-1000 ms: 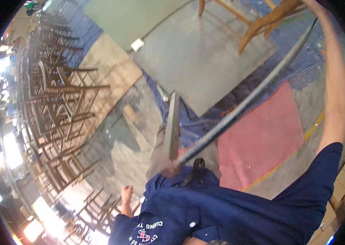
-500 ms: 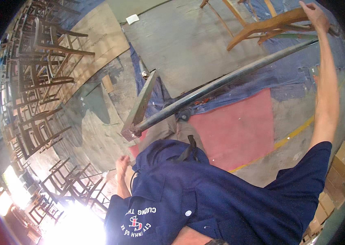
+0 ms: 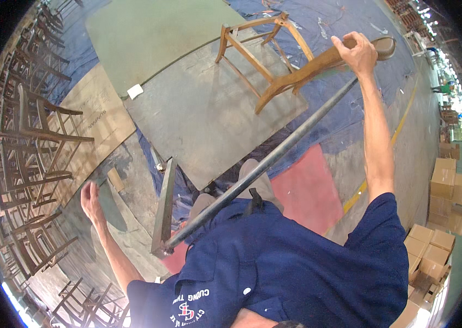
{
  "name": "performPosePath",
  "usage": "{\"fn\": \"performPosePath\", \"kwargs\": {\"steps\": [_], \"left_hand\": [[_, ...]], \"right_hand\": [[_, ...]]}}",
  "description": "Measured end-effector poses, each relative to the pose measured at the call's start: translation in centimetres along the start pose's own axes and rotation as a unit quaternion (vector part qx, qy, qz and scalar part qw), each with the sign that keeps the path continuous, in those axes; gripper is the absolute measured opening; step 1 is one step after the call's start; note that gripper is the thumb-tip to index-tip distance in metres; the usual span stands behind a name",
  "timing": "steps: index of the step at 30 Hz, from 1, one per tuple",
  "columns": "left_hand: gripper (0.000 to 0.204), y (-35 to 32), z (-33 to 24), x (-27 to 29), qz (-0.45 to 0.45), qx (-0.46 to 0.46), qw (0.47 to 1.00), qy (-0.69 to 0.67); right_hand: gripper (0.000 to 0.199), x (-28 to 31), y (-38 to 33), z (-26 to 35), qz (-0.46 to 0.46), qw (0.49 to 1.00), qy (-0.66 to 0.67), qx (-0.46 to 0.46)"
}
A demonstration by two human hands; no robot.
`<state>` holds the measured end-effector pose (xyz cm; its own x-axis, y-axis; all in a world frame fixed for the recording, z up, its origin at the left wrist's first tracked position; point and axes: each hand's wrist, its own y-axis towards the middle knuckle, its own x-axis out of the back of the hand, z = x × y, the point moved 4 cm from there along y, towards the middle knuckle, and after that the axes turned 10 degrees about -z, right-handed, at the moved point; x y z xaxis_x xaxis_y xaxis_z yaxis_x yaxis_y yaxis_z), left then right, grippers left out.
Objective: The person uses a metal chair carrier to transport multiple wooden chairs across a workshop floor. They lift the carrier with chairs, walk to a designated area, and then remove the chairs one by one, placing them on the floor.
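Note:
My right hand [image 3: 357,53] is raised at the upper right, fingers curved and apart. It overlaps the long back post of a bare wooden chair frame [image 3: 279,83]; whether it touches the wood I cannot tell. To the left, my left hand [image 3: 93,205] hangs in the air with loosely bent fingers and nothing in them. Across the front of my waist runs a grey metal pipe [image 3: 274,153], one end by my right forearm. Its other end meets a rusty metal beam [image 3: 165,205] at an angle.
Several dark wooden chair frames [image 3: 50,123] are crowded along the left. A grey board [image 3: 203,104], a blue sheet [image 3: 318,22] and a red mat [image 3: 307,188] cover parts of the floor. Cardboard boxes [image 3: 444,180] are stacked at the right.
My left hand has swung out and up from beside my waist. The view has shifted, so the chair frame and my right hand appear farther left; my right hand stays over the post.

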<state>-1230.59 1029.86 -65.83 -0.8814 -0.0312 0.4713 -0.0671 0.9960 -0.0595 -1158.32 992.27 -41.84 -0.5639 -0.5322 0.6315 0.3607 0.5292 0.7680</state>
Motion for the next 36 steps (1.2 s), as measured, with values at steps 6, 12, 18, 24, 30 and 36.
{"fn": "performPosePath", "kwargs": {"steps": [6,12,18,24,30,36], "left_hand": [[0.048,-8.8,-20.1,-19.6,0.280,-0.174,0.942,0.058],[0.067,-23.4,-33.9,-38.0,0.446,-0.319,0.823,-0.147],[0.068,-34.1,-42.7,-53.5,0.460,-0.274,0.809,-0.240],[0.070,-36.3,-42.3,-56.0,0.380,-0.229,0.846,-0.296],[0.068,-34.9,-38.7,-50.5,0.290,-0.186,0.859,-0.379],[0.092,-27.2,-35.7,-37.9,0.207,-0.065,0.866,-0.450]], "right_hand": [[0.027,0.7,0.7,-4.0,-0.053,0.916,0.391,-0.079],[0.049,-5.9,-0.2,-28.8,-0.280,0.800,0.363,-0.388],[0.071,-12.8,-0.9,-36.3,-0.209,0.616,0.486,-0.584],[0.086,-15.5,-1.8,-32.5,-0.077,0.630,0.616,-0.467],[0.102,-17.0,0.7,-33.0,0.023,0.617,0.719,-0.319],[0.118,-17.0,12.6,-18.1,0.131,0.446,0.875,-0.133]]}}
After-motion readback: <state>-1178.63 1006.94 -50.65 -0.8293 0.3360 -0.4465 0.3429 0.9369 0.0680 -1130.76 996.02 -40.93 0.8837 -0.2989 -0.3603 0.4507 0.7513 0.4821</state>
